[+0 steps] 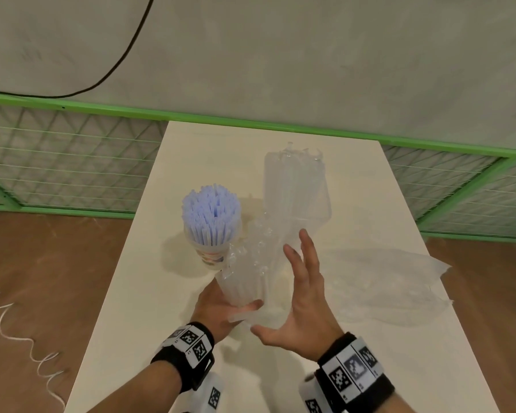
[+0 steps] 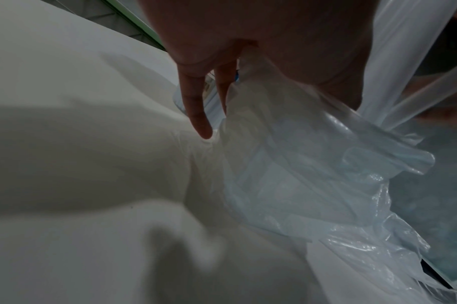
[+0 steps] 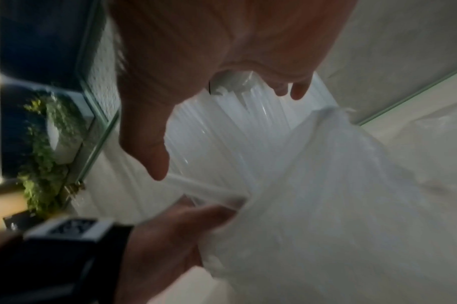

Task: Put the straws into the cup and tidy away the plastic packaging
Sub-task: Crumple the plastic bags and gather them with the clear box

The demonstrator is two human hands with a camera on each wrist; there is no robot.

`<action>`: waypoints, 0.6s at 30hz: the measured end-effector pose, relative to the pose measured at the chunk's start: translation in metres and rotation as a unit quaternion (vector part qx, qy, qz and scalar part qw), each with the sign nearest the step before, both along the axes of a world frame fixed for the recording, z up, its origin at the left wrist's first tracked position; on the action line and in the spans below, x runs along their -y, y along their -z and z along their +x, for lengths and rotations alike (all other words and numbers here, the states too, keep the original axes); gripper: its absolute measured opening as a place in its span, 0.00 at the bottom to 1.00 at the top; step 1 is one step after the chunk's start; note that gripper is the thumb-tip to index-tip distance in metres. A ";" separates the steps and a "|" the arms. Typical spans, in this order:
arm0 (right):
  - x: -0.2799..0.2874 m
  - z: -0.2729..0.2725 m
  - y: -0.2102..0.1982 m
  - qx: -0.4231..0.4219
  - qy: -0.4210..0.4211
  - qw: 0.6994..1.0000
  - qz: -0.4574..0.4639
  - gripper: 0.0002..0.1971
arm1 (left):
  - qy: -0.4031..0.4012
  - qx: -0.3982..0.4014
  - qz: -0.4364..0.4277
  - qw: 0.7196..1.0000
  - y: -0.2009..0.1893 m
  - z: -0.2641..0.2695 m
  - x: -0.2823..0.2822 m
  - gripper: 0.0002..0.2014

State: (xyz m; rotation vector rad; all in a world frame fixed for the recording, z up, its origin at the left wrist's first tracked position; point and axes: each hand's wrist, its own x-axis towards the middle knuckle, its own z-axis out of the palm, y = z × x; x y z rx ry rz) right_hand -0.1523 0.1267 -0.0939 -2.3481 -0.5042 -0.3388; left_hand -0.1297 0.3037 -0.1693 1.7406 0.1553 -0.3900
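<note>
A cup [image 1: 208, 252] at the table's left-centre is packed with upright pale-blue straws [image 1: 210, 208]. My left hand [image 1: 230, 305] grips the lower end of a bundle of clear straws [image 1: 245, 281] still in its clear plastic packaging, crumpled at the top, just right of the cup. In the left wrist view the packaging [image 2: 300, 164] hangs below my palm. My right hand [image 1: 301, 296] is open beside the bundle, fingers spread and pointing up; whether it touches the wrap is unclear. The right wrist view shows the straws [image 3: 235, 133], the wrap [image 3: 326, 185] and my left hand [image 3: 170, 230].
Another clear pack of straws [image 1: 295, 186] lies toward the table's back. An empty clear plastic bag [image 1: 385, 281] lies flat on the right side of the white table [image 1: 137, 308]. A green wire fence [image 1: 72, 168] runs behind it.
</note>
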 end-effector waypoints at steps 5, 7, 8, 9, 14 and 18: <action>-0.010 0.009 0.020 0.029 0.038 0.999 -0.020 0.67 | -0.004 -0.005 -0.002 1.000 -0.006 -0.003 0.003 0.31; -0.016 0.014 0.021 0.042 0.051 0.998 -0.019 0.65 | -0.001 -0.003 -0.014 1.000 -0.006 -0.003 0.002 0.31; -0.017 0.015 0.021 0.047 0.052 0.997 -0.018 0.65 | -0.007 0.002 -0.011 1.000 -0.005 -0.003 0.002 0.31; -0.018 0.015 0.021 0.051 0.050 0.997 -0.014 0.64 | -0.002 0.009 0.022 1.000 -0.005 -0.002 0.002 0.31; -0.017 0.020 0.019 0.072 0.058 0.994 0.058 0.57 | 0.018 0.026 0.089 0.995 0.001 -0.003 0.000 0.35; -0.015 0.024 0.008 0.072 0.070 0.985 0.141 0.53 | 0.013 0.024 0.072 0.997 -0.004 -0.003 0.001 0.35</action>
